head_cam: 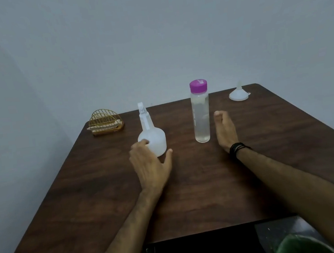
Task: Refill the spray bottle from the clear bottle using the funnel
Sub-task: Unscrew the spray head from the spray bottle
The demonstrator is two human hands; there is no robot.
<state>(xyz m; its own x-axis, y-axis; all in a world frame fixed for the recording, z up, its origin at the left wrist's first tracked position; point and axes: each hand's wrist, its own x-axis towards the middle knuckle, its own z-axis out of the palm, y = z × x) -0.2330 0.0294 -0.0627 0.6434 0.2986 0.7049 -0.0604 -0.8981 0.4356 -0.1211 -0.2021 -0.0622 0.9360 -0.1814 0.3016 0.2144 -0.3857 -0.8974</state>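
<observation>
From your head view, no brand or label can be read: the mark on the purple cap (198, 85) is too blurred to make out, and both bottles are plain.

Take the clear bottle (201, 118) as your landmark. It is a tall, straight, smooth cylinder standing upright near the middle of the table (201, 195), capped, with clear liquid almost up to its neck.

To its left stands the spray bottle (151, 137), white and matte, with a wide bell-shaped base narrowing to a slim neck and its trigger head still on.

Behind the clear bottle and well off to its right, near the far corner, the funnel (239, 94) rests mouth-down, spout up; it is pale, translucent plastic with a small tab on its rim.

Far to the left of the clear bottle, beyond the spray bottle, sits a gold wire rack (105, 122) with an arched top.

The table is dark wood-grain with rounded corners.

Your left hand (150, 165) is spread wide, its fingertips on the spray bottle's base and its thumb out to the side, not closed round it.

Your right hand (226, 130) is just right of the clear bottle, fingers loosely curved, holding nothing and not touching it. A dark band (237, 148) wraps that wrist.
</observation>
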